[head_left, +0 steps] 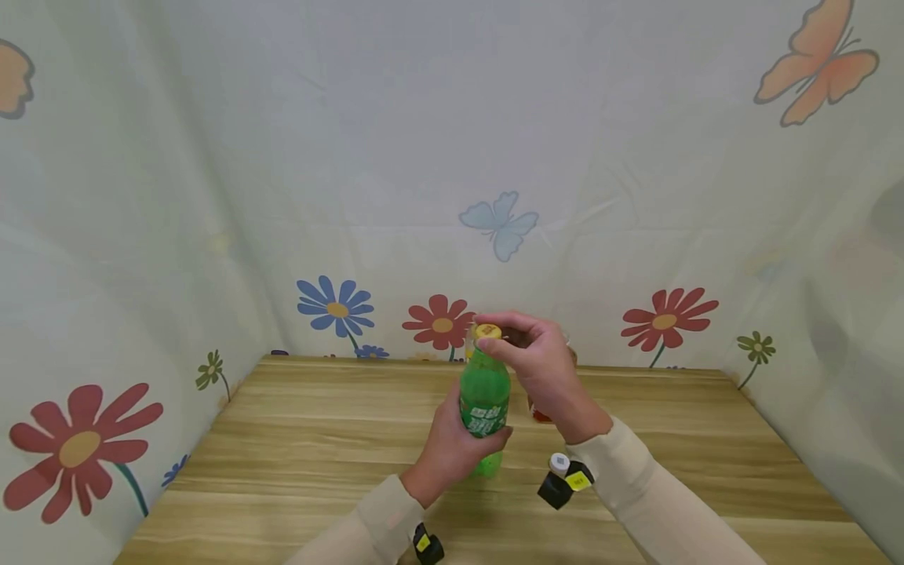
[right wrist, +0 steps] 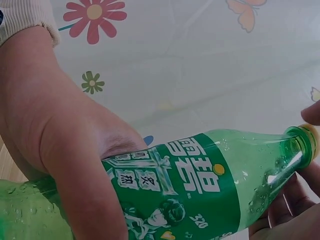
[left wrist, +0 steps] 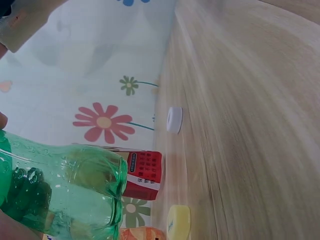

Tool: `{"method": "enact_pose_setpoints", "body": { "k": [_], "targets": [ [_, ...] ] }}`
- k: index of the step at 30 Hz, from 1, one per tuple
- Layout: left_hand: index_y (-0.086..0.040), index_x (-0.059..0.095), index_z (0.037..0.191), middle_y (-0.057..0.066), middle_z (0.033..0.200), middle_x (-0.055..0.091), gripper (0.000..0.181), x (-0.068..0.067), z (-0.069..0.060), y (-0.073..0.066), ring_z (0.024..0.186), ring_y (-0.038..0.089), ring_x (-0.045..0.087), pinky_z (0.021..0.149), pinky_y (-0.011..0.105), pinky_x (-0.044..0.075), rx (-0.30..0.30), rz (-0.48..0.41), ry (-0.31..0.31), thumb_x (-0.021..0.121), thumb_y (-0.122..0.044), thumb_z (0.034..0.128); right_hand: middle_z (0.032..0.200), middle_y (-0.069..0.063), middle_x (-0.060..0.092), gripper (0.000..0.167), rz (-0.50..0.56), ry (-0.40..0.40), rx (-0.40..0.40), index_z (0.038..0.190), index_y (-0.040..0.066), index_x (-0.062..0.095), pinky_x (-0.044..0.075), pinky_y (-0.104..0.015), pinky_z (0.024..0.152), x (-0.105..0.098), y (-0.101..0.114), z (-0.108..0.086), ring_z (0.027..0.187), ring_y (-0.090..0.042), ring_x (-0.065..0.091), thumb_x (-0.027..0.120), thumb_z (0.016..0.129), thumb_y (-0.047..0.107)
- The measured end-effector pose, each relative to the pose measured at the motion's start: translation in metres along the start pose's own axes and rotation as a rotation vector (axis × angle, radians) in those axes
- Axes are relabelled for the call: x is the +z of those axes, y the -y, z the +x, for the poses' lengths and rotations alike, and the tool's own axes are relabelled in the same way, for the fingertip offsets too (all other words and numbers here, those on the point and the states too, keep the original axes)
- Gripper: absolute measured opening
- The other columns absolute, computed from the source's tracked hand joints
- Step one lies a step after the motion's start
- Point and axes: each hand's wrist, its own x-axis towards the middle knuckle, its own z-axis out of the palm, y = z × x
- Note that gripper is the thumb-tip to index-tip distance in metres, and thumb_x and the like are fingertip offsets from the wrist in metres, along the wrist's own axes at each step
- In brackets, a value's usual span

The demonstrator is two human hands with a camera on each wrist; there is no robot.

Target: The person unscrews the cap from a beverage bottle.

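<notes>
A green plastic soda bottle (head_left: 485, 392) is held upright, slightly tilted, off the wooden table. My left hand (head_left: 455, 443) wraps round its labelled middle, the thumb across the front. At the top, my right hand (head_left: 540, 365) pinches the yellow cap (head_left: 488, 332) between thumb and fingers. The right wrist view shows the cap (right wrist: 314, 140) at the bottle's neck, with the right fingers beside it. In the left wrist view, the bottle's clear green base (left wrist: 90, 190) shows no table contact.
A white cap (left wrist: 174, 120) and a yellow cap (left wrist: 179, 222) lie on the wooden table (head_left: 318, 439). Behind the bottle stands a container with a red and white label (left wrist: 145, 175); an orange-patterned thing (left wrist: 142, 233) is partly hidden. Flowered cloth (head_left: 395, 157) surrounds the table.
</notes>
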Motion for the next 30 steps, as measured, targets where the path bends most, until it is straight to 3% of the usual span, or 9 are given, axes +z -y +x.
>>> {"method": "enact_pose_setpoints", "body": {
  "k": [5, 14, 21, 30],
  "targets": [
    [-0.028, 0.039, 0.142, -0.004, 0.129, 0.062, 0.071, 0.0, -0.001, -0.001, 0.117, 0.017, 0.061, 0.104, 0.034, 0.051, -0.02, -0.015, 0.01, 0.083, -0.022, 0.0865, 0.131, -0.01, 0.062, 0.055, -0.088, -0.025, 0.002, 0.139, 0.016, 0.06, 0.055, -0.022, 0.096, 0.002, 0.003, 0.0, 0.118, -0.022, 0.062, 0.081, 0.088, 0.023],
    [-0.028, 0.037, 0.145, -0.004, 0.132, 0.061, 0.074, 0.001, -0.002, -0.001, 0.121, 0.018, 0.061, 0.106, 0.034, 0.05, -0.024, -0.014, 0.014, 0.083, -0.021, 0.0868, 0.105, -0.008, 0.065, 0.054, -0.248, -0.171, 0.07, 0.108, 0.012, 0.06, 0.059, -0.032, 0.082, 0.008, 0.012, -0.007, 0.094, -0.025, 0.066, 0.091, 0.076, 0.043],
    [-0.029, 0.036, 0.145, -0.005, 0.132, 0.061, 0.074, 0.002, -0.002, -0.001, 0.119, 0.017, 0.061, 0.106, 0.038, 0.052, -0.021, 0.008, 0.014, 0.083, -0.023, 0.0866, 0.102, -0.008, 0.067, 0.05, -0.228, -0.198, 0.074, 0.102, 0.01, 0.063, 0.059, -0.03, 0.077, 0.007, 0.011, -0.007, 0.09, -0.025, 0.066, 0.091, 0.075, 0.041],
    [-0.029, 0.036, 0.144, -0.004, 0.132, 0.061, 0.074, 0.002, -0.002, -0.002, 0.12, 0.019, 0.061, 0.107, 0.044, 0.051, -0.035, 0.008, 0.006, 0.083, -0.024, 0.0866, 0.101, -0.009, 0.07, 0.04, -0.162, -0.173, 0.04, 0.101, 0.008, 0.071, 0.06, -0.029, 0.077, 0.004, 0.012, -0.006, 0.091, -0.026, 0.067, 0.09, 0.079, 0.035]
  ]
}}
